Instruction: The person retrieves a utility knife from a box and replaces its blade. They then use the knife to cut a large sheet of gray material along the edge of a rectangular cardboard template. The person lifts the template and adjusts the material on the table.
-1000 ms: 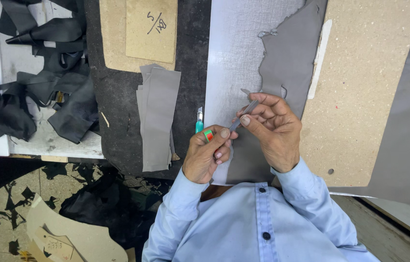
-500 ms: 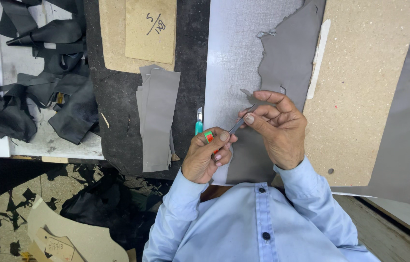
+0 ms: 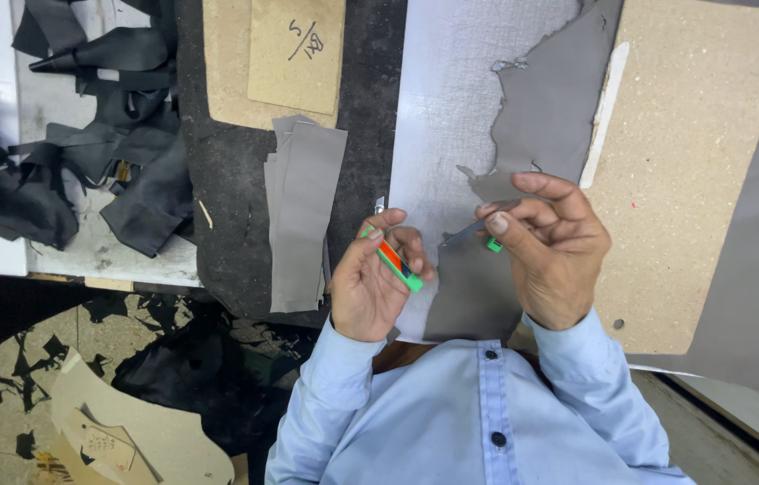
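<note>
At the centre of the frame, the left hand (image 3: 368,286) gripped a green and orange cutter handle (image 3: 400,265). Just right of it, the right hand (image 3: 552,247) pinched a thin grey blade (image 3: 464,235) above the grey leather sheet (image 3: 550,117).

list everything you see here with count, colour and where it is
cutter handle: 1, green and orange, in the left hand
thin blade: 1, grey, with a small green piece, pinched in the right hand
grey strips: a small stack, on the dark mat left of the hands
grey sheet: 1, ragged edge, on the white board
white board: 1, centre
brown boards: 2 areas, right and top centre
black scraps: many, top left
floor offcuts: black and tan, bottom left
shirt: 1, light blue
left hand: 1
right hand: 1
</note>
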